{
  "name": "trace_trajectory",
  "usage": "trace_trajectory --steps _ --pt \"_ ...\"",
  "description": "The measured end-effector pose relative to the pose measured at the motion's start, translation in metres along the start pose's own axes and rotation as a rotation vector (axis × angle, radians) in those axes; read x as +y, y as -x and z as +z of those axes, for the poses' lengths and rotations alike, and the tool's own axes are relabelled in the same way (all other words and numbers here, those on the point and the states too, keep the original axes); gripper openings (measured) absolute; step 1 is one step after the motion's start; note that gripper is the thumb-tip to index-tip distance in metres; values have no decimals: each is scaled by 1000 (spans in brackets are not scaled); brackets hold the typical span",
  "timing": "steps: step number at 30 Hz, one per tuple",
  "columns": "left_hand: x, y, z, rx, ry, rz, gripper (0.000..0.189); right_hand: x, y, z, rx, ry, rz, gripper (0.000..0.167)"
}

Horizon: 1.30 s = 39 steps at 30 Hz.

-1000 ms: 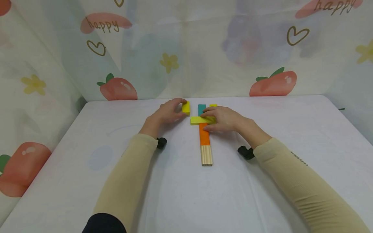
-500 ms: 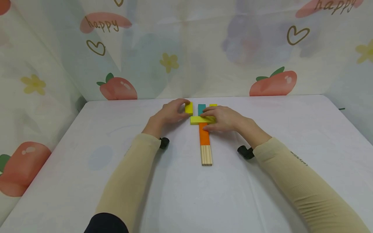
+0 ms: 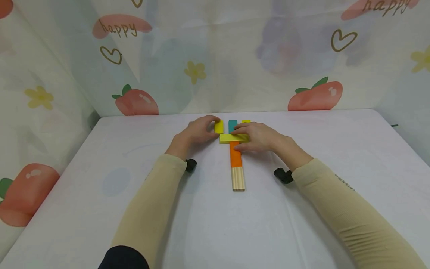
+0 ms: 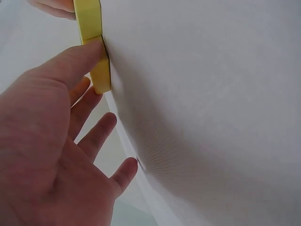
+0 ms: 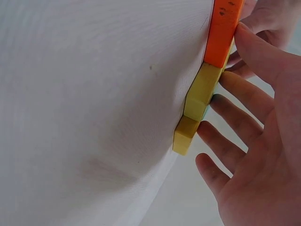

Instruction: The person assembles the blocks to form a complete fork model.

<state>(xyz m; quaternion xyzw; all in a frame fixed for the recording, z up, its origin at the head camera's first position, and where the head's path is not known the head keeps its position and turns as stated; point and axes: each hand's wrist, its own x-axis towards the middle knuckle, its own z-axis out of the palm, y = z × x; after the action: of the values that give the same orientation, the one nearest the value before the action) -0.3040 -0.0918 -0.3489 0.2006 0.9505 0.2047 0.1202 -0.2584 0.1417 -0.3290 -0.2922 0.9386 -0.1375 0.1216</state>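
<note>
My left hand [image 3: 198, 131] pinches a small yellow block [image 3: 219, 126] between thumb and fingers. That block stands at the left end of a yellow-green crossbar block [image 3: 226, 139], on its far side. My right hand [image 3: 260, 137] lies over the crossbar's right end, fingers fairly straight, its thumb at the orange block [image 3: 236, 157]. In the right wrist view the fingertips touch the tops of the blocks, among them a second yellow block [image 5: 184, 135]. Beyond the crossbar, a teal block [image 3: 232, 125] is partly covered by right fingers. A plain striped wood block [image 3: 238, 180] continues the orange one toward me.
A white cloth [image 3: 208, 224] covers the table. Patterned curtains [image 3: 228, 56] with hearts and fruit rise behind its far edge and along the sides. Each wrist carries a small black camera, such as the right one [image 3: 283, 176].
My left hand has slid the yellow block right and slightly toward me, up to the crossbar's left end. My right hand has stayed in place.
</note>
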Motion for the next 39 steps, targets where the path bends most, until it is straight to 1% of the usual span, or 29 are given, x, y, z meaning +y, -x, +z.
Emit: trace_trajectory --steps 9,14,18,23,39 --pt "1 1 -1 -5 3 2 60 1 1 0 0 7 -6 58" --pt "0 2 -1 -5 36 -10 61 0 0 0 7 9 -16 57" --pt "-1 3 -2 3 77 -28 58 0 0 -1 13 15 -21 57" --pt "-2 2 -1 12 116 -48 54 -1 1 -2 3 13 -6 57" --pt "-4 0 -2 -1 103 -38 50 -2 1 -2 -2 11 -4 57"
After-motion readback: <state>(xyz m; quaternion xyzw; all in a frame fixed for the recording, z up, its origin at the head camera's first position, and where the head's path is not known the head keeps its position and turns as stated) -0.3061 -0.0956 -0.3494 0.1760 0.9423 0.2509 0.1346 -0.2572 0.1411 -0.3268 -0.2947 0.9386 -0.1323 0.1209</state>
